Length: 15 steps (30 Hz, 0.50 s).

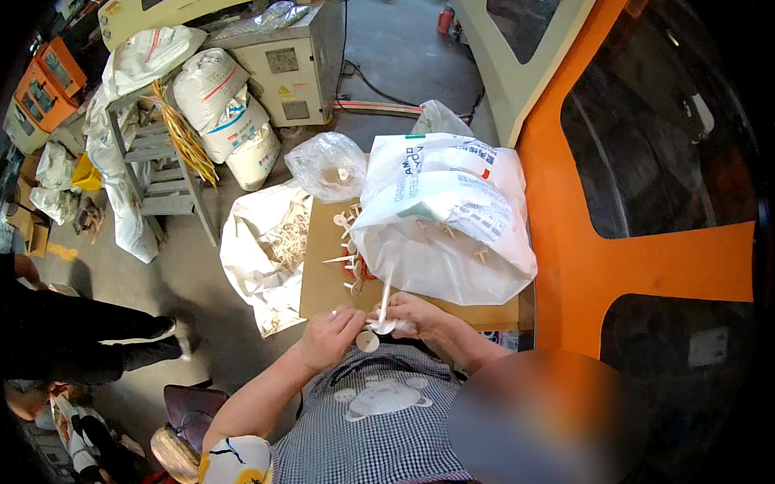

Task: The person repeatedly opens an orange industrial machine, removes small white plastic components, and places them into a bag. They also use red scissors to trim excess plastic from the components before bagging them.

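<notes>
In front of my chest, a white moulded plastic piece with a thin upright rod and round discs (385, 298) is held between both hands. My left hand (327, 336) pinches its left side, with a ring on one finger. My right hand (413, 315) is closed round the other side, and its fingertips are partly hidden. One round disc (367, 341) hangs just below the fingers. Beyond my hands, several similar white pieces (353, 262) lie on a brown board (319, 289), some over a red ring-shaped thing.
A large white plastic sack (444, 265) with pieces showing inside stands at the board's right. Left of the board, an open white sack (249, 252) holds many thin scraps. A clear bag (326, 166) lies behind. An orange machine (550, 273) borders the right; a stepladder (169, 176) and a person (77, 329) are left.
</notes>
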{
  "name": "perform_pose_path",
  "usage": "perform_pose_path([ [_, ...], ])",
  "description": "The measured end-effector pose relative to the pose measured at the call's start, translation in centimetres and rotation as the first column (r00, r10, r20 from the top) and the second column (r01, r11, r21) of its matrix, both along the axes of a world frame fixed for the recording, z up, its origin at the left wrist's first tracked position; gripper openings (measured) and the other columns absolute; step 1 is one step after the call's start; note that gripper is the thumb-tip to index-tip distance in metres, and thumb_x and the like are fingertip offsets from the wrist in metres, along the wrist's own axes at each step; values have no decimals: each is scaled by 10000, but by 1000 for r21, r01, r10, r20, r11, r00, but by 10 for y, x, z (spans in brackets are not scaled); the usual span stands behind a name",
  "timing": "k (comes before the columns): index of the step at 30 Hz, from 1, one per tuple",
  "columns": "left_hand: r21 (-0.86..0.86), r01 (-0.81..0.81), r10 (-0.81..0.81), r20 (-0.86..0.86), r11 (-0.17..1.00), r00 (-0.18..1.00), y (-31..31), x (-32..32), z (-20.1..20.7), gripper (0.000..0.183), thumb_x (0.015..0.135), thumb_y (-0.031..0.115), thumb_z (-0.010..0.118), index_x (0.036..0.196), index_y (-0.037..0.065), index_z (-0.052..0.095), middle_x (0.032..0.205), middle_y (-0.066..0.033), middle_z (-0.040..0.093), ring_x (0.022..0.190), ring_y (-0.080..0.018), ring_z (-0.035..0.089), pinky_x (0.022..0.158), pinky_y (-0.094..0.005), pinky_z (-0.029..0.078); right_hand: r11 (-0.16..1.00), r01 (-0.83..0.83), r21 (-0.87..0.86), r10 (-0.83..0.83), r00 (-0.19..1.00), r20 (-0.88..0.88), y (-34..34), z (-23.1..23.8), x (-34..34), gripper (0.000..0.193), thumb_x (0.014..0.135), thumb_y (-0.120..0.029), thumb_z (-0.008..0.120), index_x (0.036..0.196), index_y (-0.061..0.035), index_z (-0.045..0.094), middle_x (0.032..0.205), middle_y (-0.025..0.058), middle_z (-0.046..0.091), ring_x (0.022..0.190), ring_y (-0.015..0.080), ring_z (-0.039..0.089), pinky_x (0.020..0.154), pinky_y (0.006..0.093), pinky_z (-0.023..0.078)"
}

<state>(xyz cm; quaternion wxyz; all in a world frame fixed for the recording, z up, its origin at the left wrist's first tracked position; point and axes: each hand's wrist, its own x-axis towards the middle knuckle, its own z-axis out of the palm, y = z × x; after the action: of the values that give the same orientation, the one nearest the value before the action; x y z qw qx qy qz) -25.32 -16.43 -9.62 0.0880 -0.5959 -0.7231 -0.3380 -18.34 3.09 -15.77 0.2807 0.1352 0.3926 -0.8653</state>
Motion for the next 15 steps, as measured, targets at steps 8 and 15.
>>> perform_pose_path([
  [8,31,-483,19,995,875,97,19,11,-30,101,909,126,516,868,35,530,621,-28,545,449,-84,492,395,-236,386,995,50,87,-42,996,-81,-1,33,-9,177,902,-180,468,916,-13,523,599,37,511,428,109,480,390,204,377],
  [15,-58,-388,-73,946,920,-315,9,5,-32,154,933,182,480,864,53,531,636,4,535,441,-61,452,380,-196,346,909,252,331,31,752,-658,-13,40,0,250,857,-45,551,1095,-8,485,932,70,586,711,187,594,646,311,486],
])
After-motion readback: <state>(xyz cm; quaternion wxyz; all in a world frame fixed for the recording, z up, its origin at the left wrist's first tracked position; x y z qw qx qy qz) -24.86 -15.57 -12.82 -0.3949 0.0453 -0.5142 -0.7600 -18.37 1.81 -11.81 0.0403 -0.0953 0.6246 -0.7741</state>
